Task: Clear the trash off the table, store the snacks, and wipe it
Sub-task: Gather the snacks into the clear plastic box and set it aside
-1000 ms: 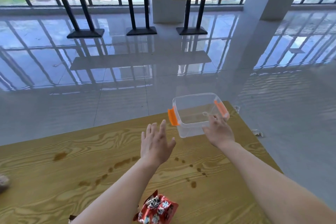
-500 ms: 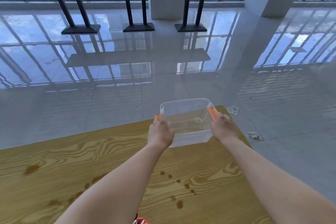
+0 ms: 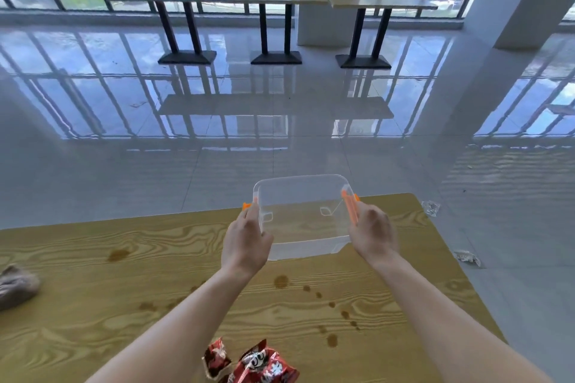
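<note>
1. Head view: left hand point(image 3: 245, 246) and right hand point(image 3: 371, 235) grip opposite sides of the clear box point(image 3: 303, 211) at the worktop's point(image 3: 93, 258) far edge.
2. Snack packs point(image 3: 252, 364) lie near; cloth point(image 3: 15, 284) at left; brown stains point(image 3: 281, 281) on the wood.

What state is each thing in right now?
Box: lidless, empty, held at both sides.
Left hand: shut on the box's left side.
Right hand: shut on the box's right side.
Snack packs: on the table, not stored.
Table: stained, unwiped.
Cloth: crumpled, untouched.
Wrappers: on the floor.
</note>
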A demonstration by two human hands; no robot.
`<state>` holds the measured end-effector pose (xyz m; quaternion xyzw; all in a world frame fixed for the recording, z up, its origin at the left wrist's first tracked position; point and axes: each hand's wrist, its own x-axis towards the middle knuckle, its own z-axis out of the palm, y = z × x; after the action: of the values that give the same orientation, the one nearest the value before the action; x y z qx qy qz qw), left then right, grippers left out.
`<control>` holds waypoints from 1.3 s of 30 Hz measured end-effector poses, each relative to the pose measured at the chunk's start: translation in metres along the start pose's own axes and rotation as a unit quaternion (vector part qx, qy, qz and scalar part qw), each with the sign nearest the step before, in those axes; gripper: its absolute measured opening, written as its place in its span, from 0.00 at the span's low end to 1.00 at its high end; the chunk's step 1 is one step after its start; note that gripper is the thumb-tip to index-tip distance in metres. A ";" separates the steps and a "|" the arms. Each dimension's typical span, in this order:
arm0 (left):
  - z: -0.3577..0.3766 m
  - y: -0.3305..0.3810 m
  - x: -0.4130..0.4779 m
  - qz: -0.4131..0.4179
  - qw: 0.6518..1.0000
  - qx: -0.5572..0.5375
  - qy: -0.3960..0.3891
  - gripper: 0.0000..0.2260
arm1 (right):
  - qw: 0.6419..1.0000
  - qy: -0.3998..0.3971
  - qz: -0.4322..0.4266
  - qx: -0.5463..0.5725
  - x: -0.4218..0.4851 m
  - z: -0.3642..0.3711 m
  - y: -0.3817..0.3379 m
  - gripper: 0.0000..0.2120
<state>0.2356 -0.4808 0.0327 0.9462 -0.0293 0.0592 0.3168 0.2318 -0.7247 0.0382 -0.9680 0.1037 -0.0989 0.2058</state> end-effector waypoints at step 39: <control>-0.270 -0.333 -0.257 -0.255 0.954 0.044 0.151 0.31 | 0.950 -0.169 -0.251 0.074 -0.228 0.153 -0.393 0.07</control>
<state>-0.0132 -0.0474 0.0144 0.9152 0.2639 0.1203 0.2799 0.1117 -0.2603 0.0323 -0.9474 -0.1862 0.0099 0.2602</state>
